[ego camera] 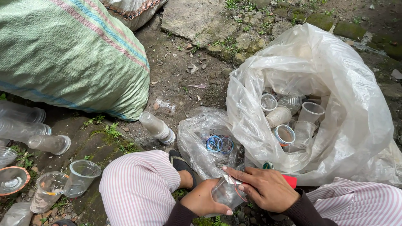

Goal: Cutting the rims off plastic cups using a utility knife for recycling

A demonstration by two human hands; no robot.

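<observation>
Fingers (pixel 234 175) of your right hand (pixel 264 188) pinch the thin sealing film at the rim of a clear plastic cup (pixel 226 192), while your left hand (pixel 205 201) wraps the cup from the near-left, its fingers curled around the wall. From the head view, the cup sits low and near, between your knees, touching both hands; its long axis looks to run from near-left towards far-right, though the crumpled plastic makes that hard to read for certain. Your right hand is the one on the film; your left only steadies.

Just beyond the hands lies a small clear bag (pixel 207 140) with blue rings (pixel 218 143) inside. To the far right, a large clear bag (pixel 335 104) holds loose cups. On the ground at left stand more cups (pixel 81 175) and stacked ones (pixel 157 127), below a green woven sack (pixel 71 54).
</observation>
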